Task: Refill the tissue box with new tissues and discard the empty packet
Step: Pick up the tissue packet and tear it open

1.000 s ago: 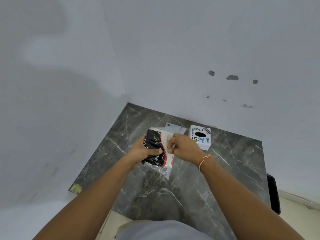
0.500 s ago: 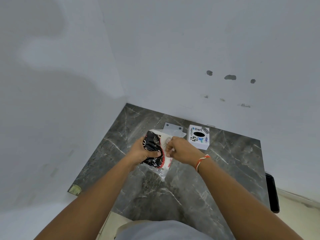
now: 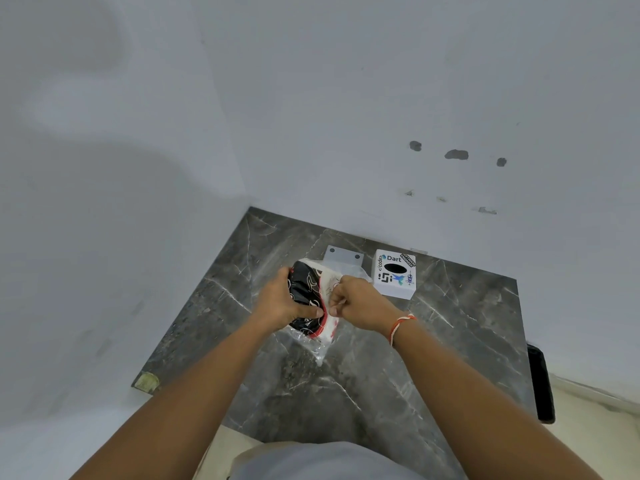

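A tissue packet, black with white swirls, a red band and clear plastic ends, is held above the dark marble table. My left hand grips its black left side, thumb on top. My right hand pinches the white plastic on its right side with curled fingers. A white cube tissue box with stickers and a dark oval opening stands on the table just right of the hands, near the back wall.
A flat white plate with two screw holes lies behind the packet, against the wall. White walls close the table at left and back. A black object hangs off the table's right edge. A yellowish tag marks the front-left corner.
Both hands stay on the packet at nearly the same place; the grip has shifted slightly, with the clear plastic tail hanging a bit lower.
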